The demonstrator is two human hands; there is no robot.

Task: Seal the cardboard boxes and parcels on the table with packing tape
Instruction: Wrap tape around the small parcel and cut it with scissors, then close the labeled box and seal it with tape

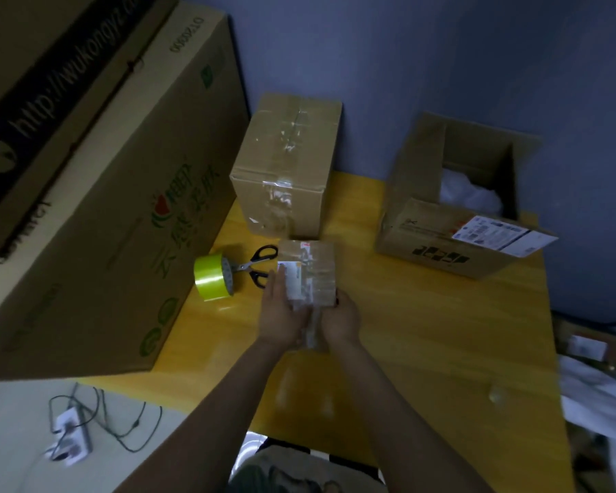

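Note:
A small cardboard parcel (312,270) with a white label and clear tape across its top sits mid-table. My left hand (281,311) lies on its near left side, fingers stretched along the label. My right hand (340,320) grips its near right corner, thumb on the edge. A roll of yellow-green packing tape (212,277) stands on edge left of the parcel, with black-handled scissors (256,265) between them. Behind stands a taped brown box (287,165). An open box (452,204) with white filling and a shipping label is at the right.
The yellow wooden table (424,332) runs to an edge at right. Large printed cartons (96,179) lean over its left side. A power strip with cables (70,434) lies on the floor at lower left. White cloth and another small parcel (587,345) lie beyond the right edge.

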